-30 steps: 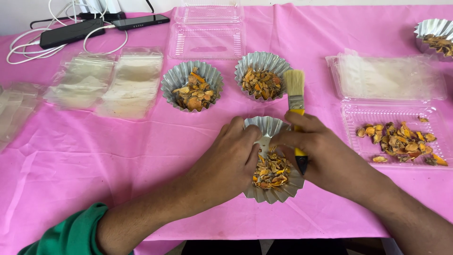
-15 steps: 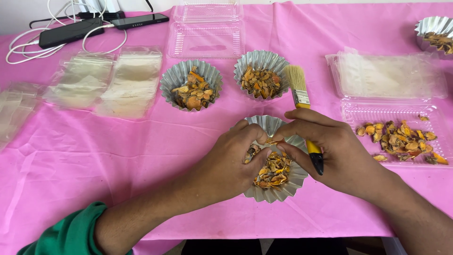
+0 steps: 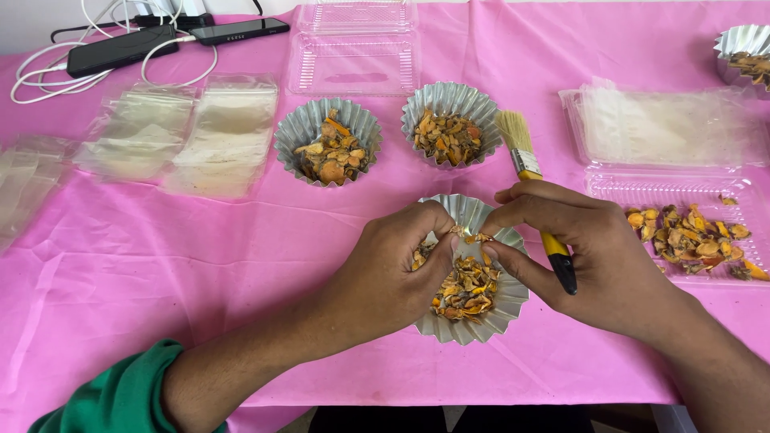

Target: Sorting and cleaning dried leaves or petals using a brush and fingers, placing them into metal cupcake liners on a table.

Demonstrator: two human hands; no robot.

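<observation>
Your left hand point(image 3: 397, 269) and right hand point(image 3: 589, 248) pinch dried orange pieces point(image 3: 465, 281) over the foil cup point(image 3: 481, 321) at the desk's point(image 3: 120, 265) front edge. The right also grips a paintbrush point(image 3: 533, 188). You appear to be sorting; next calls for fine fingertip picking.

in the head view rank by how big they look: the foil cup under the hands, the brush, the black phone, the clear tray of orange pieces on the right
1. clear tray, cut off by the frame edge
2. foil cup, partly covered by the hands
3. brush and black phone: similar length; the phone lies farther away and the brush is partly hidden, so no ranking.
</observation>
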